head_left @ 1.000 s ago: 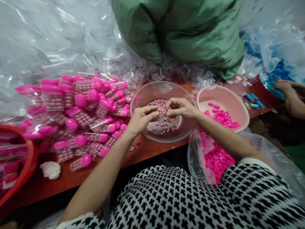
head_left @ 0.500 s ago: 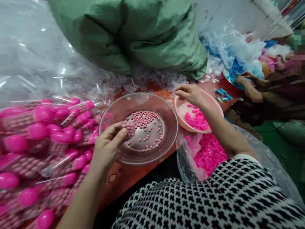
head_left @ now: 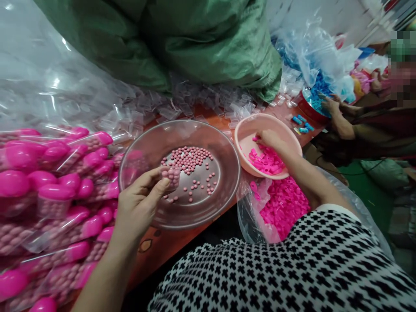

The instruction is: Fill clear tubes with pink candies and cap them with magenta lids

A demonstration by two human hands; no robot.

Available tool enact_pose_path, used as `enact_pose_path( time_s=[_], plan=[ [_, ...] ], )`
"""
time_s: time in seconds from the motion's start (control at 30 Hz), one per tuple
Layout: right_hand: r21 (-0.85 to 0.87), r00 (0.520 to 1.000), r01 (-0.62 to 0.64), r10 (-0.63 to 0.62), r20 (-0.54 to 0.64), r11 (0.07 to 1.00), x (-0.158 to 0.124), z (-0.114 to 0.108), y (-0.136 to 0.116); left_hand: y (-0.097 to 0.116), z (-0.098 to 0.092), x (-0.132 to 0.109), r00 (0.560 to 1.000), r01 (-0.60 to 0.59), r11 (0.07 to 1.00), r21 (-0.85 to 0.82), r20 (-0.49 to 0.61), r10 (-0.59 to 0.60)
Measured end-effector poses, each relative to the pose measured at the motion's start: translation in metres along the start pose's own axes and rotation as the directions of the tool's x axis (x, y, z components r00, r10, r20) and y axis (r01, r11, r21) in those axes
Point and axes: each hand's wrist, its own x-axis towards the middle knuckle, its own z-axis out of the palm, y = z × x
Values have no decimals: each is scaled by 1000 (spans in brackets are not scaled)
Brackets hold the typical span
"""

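My left hand (head_left: pixel 139 203) pinches a small clear plastic container (head_left: pixel 170 177) packed with pink candy balls, holding it over a wide transparent bowl (head_left: pixel 208 216). More loose pink balls (head_left: pixel 191 159) lie on the bowl's bottom. My right hand (head_left: pixel 271 139) reaches into a pale pink basin (head_left: pixel 245 130), its fingers closed at a small bright pink plastic piece (head_left: pixel 255 138). Beneath this hand lies a heap of similar pink pieces (head_left: pixel 264 161). The fingertips are small in view and partly blurred.
Filled containers with pink caps (head_left: pixel 58 190) are piled at left. Behind the bowl lie empty clear containers (head_left: pixel 208 97) and a big green sack (head_left: pixel 211 43). An open bag of pink pieces (head_left: pixel 284 208) sits below the basin. A co-worker's hands (head_left: pixel 331 106) are at a red container of blue pieces.
My right hand has lowered from above the basin's far rim into it, and its fingers now meet a pink piece. My left hand still holds the filled container; the view has shifted slightly.
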Motion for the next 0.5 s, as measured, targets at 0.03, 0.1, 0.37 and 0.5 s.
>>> enact_pose_path(
  time_s=[0.03, 0.1, 0.37, 0.5],
  plan=[
    [27, 1000, -4, 4, -3, 1000, 0, 1, 0, 0, 0, -1, 1000, -2, 1000, 0, 1, 2],
    [84, 1000, -16, 16, -5, 996, 1, 0, 1, -1, -1, -2, 1000, -4, 1000, -9, 1, 4],
    [186, 996, -90, 88, 16, 978, -3, -4, 8, -5, 1, -1, 1000, -20, 999, -47, 22, 21],
    [107, 999, -21, 26, -47, 994, -7, -11, 13, -4, 3, 0, 998, -34, 997, -76, 46, 37]
  ],
)
